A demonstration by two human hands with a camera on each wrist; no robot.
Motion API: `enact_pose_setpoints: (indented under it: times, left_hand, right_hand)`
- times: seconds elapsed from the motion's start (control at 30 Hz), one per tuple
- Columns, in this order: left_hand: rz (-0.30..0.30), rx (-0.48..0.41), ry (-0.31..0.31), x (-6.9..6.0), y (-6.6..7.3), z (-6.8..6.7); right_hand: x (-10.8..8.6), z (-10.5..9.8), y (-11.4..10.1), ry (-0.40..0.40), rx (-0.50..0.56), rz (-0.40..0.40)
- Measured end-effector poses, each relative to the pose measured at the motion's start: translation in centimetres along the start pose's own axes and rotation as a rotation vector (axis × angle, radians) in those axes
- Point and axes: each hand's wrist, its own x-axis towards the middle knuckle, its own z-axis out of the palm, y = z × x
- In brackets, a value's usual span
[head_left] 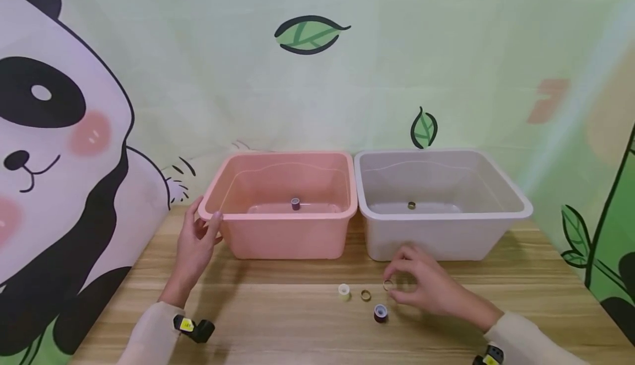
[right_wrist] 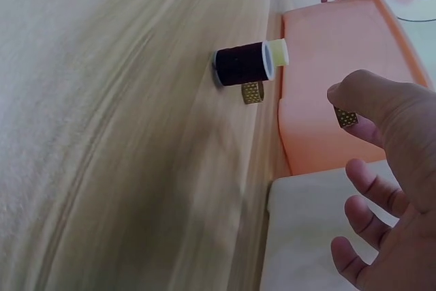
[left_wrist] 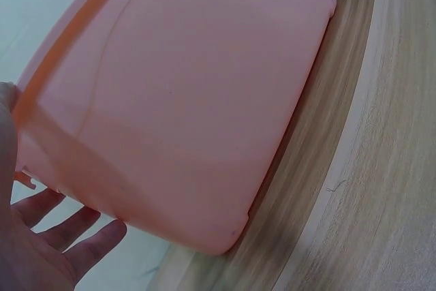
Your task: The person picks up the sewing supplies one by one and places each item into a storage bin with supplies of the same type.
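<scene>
My right hand (head_left: 428,283) pinches a dimpled gold ring thimble (right_wrist: 346,117) between thumb and forefinger, above the table in front of the grey bin (head_left: 441,238). Left of it on the table lie another gold ring thimble (head_left: 365,295), a dark thread spool (head_left: 380,313) and a pale yellow thread spool (head_left: 344,291). My left hand (head_left: 194,249) holds the pink bin (head_left: 288,238) at its front left corner, thumb on the rim. Inside the pink bin is a dark spool (head_left: 295,204); inside the grey bin is a gold ring thimble (head_left: 412,205).
Both bins stand side by side at the back of the wooden table (head_left: 278,321), their rims close together. Behind them hangs a green backdrop (head_left: 198,51) printed with a panda and leaves.
</scene>
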Motion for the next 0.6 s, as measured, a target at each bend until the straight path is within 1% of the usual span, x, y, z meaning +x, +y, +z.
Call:
enact_pose_setpoints:
  times: [0.37, 0.6]
  left_hand:
    - [0.014, 0.001, 0.006, 0.0, 0.0, 0.0]
    - [0.019, 0.009, 0.004, 0.0, 0.1, 0.0]
  right_hand:
    - [0.1, -1.2, -0.9, -0.006, -0.026, 0.002]
    - [0.0, -1.9, -1.4, 0.027, -0.014, -0.052]
